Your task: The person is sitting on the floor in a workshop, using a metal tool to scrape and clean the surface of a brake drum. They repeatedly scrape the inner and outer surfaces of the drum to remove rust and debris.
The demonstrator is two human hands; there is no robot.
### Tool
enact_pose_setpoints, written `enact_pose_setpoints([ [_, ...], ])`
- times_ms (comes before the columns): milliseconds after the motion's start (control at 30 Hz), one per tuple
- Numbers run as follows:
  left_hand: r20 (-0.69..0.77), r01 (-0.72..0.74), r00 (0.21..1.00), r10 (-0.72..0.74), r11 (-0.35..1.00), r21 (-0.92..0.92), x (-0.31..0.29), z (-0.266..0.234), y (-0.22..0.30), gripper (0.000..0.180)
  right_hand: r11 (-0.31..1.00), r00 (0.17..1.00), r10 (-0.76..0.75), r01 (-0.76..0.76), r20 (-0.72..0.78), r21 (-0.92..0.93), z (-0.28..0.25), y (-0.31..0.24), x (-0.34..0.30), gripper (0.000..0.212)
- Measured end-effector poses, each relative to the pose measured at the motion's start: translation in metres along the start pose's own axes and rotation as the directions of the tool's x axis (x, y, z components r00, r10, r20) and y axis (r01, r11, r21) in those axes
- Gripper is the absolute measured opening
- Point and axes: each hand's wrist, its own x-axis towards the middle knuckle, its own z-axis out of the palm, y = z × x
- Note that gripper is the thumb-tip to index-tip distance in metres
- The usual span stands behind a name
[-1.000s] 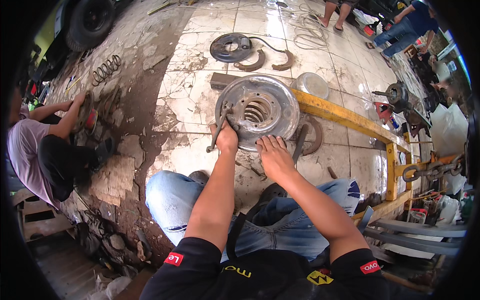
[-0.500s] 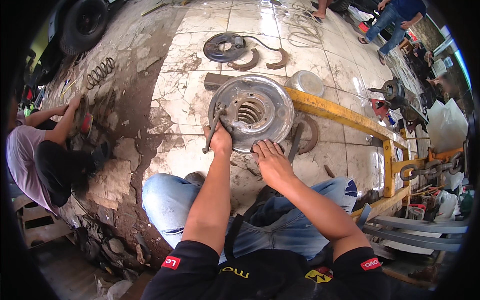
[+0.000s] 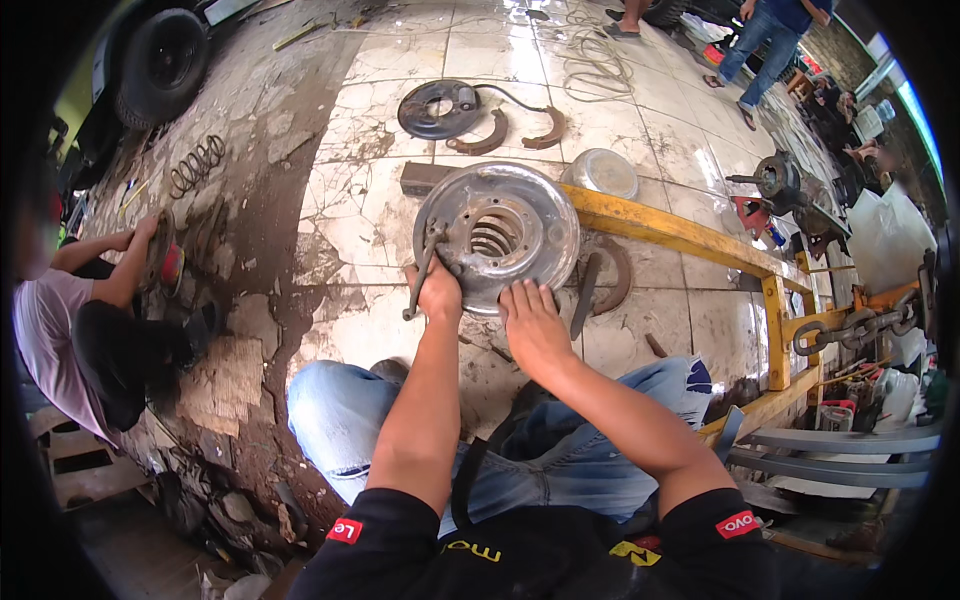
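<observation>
A round dark metal brake backing plate lies before me, with a coil spring visible through its central hole. A thin metal lever stands out from the plate's left side, its lower end beside my wrist. Closed around the plate's lower left edge, my left hand is next to that lever; its fingertips are partly hidden. My right hand rests its outstretched fingers on the plate's lower right rim. Right of it lie a flat dark bar and a curved brake shoe.
Farther off are another backing plate, two brake shoes and a round metal drum. A yellow steel frame runs to the right, with a heavy chain. A person crouches at left near another coil spring.
My right fingers have shifted slightly left along the rim. The plate sits slightly lower and farther left in view, amid a small head movement. My left hand keeps its grip.
</observation>
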Motion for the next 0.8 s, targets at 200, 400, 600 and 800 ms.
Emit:
enact_pose_setpoints([
  [200,-0.043,-0.021,0.999,0.020,1.000,-0.022,-0.008,0.000,0.001,0.046,0.993,0.999,0.017,-0.022,-0.039,-0.114,0.000,0.005,0.002,0.040],
  [400,-0.059,-0.010,0.998,0.013,0.998,0.056,0.002,-0.001,-0.006,0.044,0.998,0.994,-0.046,0.049,-0.096,0.027,-0.003,0.008,-0.006,0.040],
  [600,-0.075,0.027,0.997,-0.022,0.998,0.065,0.008,0.003,-0.008,0.043,1.000,0.998,0.018,-0.019,-0.053,-0.015,-0.002,0.004,-0.001,0.041],
  [800,-0.103,-0.044,0.994,0.046,0.999,0.027,0.015,0.007,-0.018,0.053,0.999,0.998,0.038,-0.040,-0.045,-0.037,-0.002,0.009,0.003,0.042],
])
